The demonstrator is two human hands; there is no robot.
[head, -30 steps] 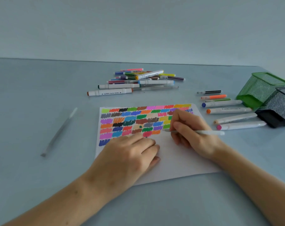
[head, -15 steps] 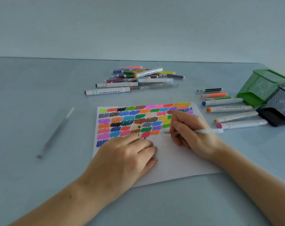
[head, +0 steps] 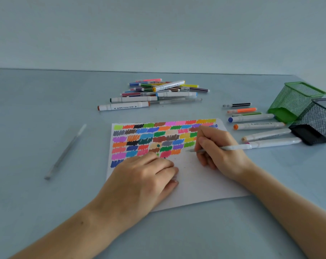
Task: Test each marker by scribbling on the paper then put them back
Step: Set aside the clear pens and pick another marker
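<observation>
**Ana:** Pale blue surface (head: 46, 113), bare wall behind. What had shifted in that last second?

**Ben:** Very little. The right hand (head: 217, 148) kept its pinch on the thin white pen (head: 231, 147), with the tip at the blank part of the paper (head: 201, 184), just past the last orange patch. No new mark showed beside it compared with a second before, so I judged this pen was either faint or dry.

**Ana:** And the other hand?

**Ben:** The left hand (head: 145, 174) stayed flat on the sheet, fingers relaxed, pinning it down and grasping nothing.

**Ana:** How far along did the job look?

**Ben:** Far. Coloured scribbles filled most of the upper sheet. A heap of markers (head: 158, 92) lay behind it, a row of markers (head: 257, 120) to the right, near the green mesh cup (head: 296, 100) and the black mesh cup (head: 317, 120), both tipped over.

**Ana:** Anything unclear?

**Ben:** The pen's colour, and whether its tip touched the paper. The left hand covered some scribbles, the black cup was cut off at the edge, and the grey pen (head: 65, 152) lying apart at left was blurred.
</observation>
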